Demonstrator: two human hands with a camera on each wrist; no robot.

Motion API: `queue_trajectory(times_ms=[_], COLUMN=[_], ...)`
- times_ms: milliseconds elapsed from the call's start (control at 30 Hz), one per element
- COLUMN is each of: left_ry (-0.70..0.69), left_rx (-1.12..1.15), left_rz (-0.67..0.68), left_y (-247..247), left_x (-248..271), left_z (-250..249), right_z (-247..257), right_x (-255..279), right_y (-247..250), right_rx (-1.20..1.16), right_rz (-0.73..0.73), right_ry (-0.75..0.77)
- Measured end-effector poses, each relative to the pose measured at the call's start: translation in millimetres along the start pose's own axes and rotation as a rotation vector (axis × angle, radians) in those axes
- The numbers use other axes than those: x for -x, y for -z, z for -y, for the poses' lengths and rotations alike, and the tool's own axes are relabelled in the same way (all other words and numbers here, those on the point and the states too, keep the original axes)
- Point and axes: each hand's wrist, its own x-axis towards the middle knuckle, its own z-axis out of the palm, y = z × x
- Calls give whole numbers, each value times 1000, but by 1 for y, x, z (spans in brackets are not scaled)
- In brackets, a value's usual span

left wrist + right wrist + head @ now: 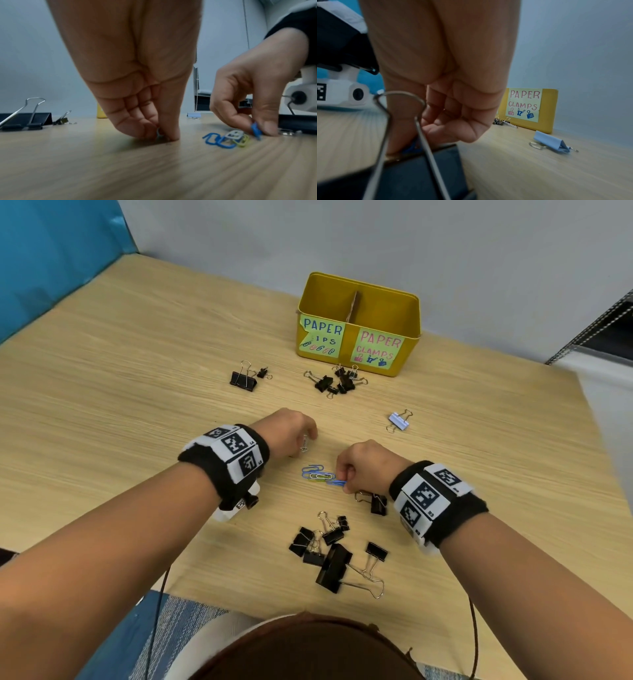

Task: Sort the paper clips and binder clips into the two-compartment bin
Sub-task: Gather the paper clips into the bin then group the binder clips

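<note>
Pinching one silver paper clip (304,444) with my left hand (286,429), my right hand (364,462) pinches one blue paper clip (337,482) well in front of the yellow bin (358,325).

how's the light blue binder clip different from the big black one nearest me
The light blue binder clip is pale and smaller; the big black binder clip is dark and much larger. The blue one lies alone near the bin; the black one lies beside a cluster of smaller black clips. Both lie untouched with wire handles.

Head view steeply down over the table (102,392); both wrist views low, close, sharing the yellow bin (547,108).
</note>
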Motion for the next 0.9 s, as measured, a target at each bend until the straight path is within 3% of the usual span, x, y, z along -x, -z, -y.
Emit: queue_trajectory(times_ms=[267, 433, 733, 900], left_ry=[47, 53, 27, -5], left_rx=[-23, -93, 119, 95], left_rz=[-76, -70, -47, -43], left_y=[-2, -6, -10, -14], left_x=[3, 7, 21, 18], left_z=[5, 7, -4, -7], right_z=[18, 24, 21, 9], right_x=[-3, -16, -19, -11], right_y=[9, -4, -8, 1], right_rx=[-145, -33, 53, 42], right_rz=[-83, -73, -72, -53], right_ry=[36, -4, 3, -23])
